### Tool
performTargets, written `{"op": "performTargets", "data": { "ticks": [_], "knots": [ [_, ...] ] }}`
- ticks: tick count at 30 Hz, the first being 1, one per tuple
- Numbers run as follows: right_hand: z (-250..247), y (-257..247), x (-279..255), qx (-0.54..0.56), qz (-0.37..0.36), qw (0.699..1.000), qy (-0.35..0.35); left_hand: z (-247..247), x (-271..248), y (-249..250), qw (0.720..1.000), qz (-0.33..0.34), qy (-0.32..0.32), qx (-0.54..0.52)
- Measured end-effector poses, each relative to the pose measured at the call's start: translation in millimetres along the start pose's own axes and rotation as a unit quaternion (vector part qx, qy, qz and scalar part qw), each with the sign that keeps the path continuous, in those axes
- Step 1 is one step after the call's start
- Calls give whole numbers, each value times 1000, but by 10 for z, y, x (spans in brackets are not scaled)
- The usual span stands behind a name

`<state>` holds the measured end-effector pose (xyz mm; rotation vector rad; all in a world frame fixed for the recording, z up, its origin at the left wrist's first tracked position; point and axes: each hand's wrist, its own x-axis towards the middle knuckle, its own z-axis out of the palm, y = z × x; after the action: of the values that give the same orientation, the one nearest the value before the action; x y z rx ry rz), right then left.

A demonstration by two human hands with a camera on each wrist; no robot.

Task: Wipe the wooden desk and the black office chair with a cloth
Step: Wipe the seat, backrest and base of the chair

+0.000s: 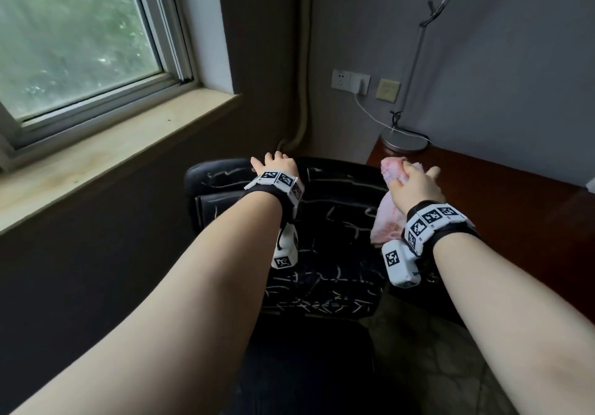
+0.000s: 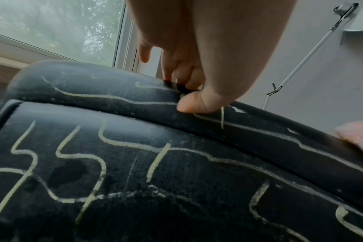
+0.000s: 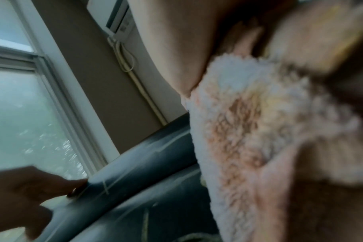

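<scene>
Cloth (image 1: 391,218) gripped by right hand (image 1: 418,189), left hand (image 1: 273,165) clasping chair (image 1: 338,221), desk (image 1: 483,189), window (image 1: 74,37)

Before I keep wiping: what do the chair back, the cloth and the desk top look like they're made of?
Chair back: black faux or real leather, matte and grainy, with pale cracks where the surface has split. I can't tell which.
Cloth: fluffy terry or microfibre, pink and white, judging by its looped pile; the right hand grips it.
Desk top: reddish-brown wood or veneer with a smooth, slightly glossy finish.
</scene>
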<state>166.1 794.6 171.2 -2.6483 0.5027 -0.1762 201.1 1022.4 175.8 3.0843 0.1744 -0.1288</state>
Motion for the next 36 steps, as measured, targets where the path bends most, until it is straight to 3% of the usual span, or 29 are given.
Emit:
{"op": "performTargets", "data": {
  "ticks": [5,11,17,22,25,27,31,36],
  "knots": [
    [-14,367,-49,63,69,996,-4,16,-20,-69,1000,21,-4,-4],
    [125,430,-97,167,150,974,-1,48,-47,-140,999,36,23,-22],
    [162,638,-251,118,171,974,-86,30,-68,-200,998,46,32,-18],
    [202,461,-467,146,178,973,6,-37,-82,-305,997,74,-20,-30],
    [165,158,-555,167,132,976,53,-61,-66,-412,994,95,-19,-40],
    [149,-77,-571,172,93,978,71,-69,-69,-498,993,95,29,-62],
    [184,-540,-640,175,28,981,75,-84,-120,-831,979,36,129,-151],
    [428,-1109,-839,187,-68,979,43,57,-89,-1564,961,-65,121,-239]
  ]
}}
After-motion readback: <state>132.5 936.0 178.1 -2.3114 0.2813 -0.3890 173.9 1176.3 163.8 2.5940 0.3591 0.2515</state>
